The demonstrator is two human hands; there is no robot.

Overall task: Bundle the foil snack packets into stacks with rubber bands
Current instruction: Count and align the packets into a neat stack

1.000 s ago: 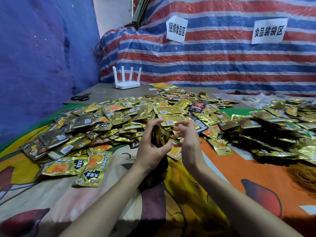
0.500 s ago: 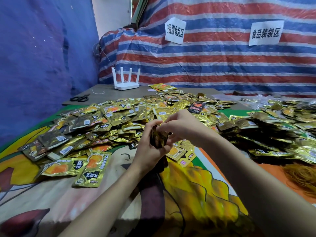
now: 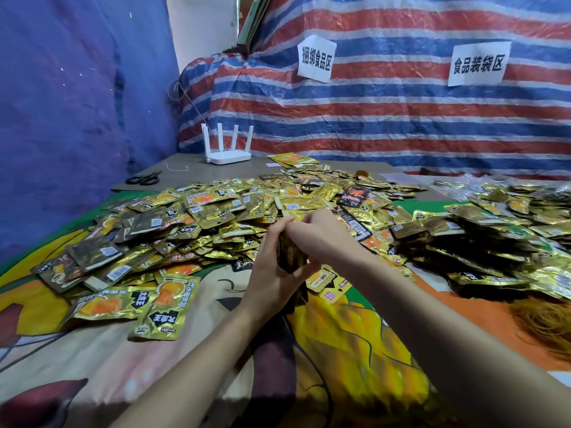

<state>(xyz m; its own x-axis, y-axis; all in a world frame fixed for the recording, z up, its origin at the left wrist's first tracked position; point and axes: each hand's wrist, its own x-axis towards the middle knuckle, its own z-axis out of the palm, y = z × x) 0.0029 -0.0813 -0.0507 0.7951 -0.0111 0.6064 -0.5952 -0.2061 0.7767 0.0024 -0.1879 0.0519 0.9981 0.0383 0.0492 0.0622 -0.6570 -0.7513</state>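
Two hands meet over one small stack of packets [image 3: 290,256], held just above the cloth in front of the big heap [image 3: 216,217]. The left hand [image 3: 273,273] grips it upright from the side; the right hand [image 3: 323,234] curls its fingers onto the top edge. Any band on it, I cannot tell. A second heap [image 3: 509,239] lies right, both uncountable. One tangle of rubber bands [image 3: 547,325] sits near the right edge. At the back: one router [image 3: 228,156] with four antennas, one pair of scissors [image 3: 143,179], two paper signs [image 3: 315,58].

Gold packets [image 3: 213,213] printed orange and black, a red-white-blue striped tarp [image 3: 386,118], white router [image 3: 230,156], blue wall [image 3: 77,118].
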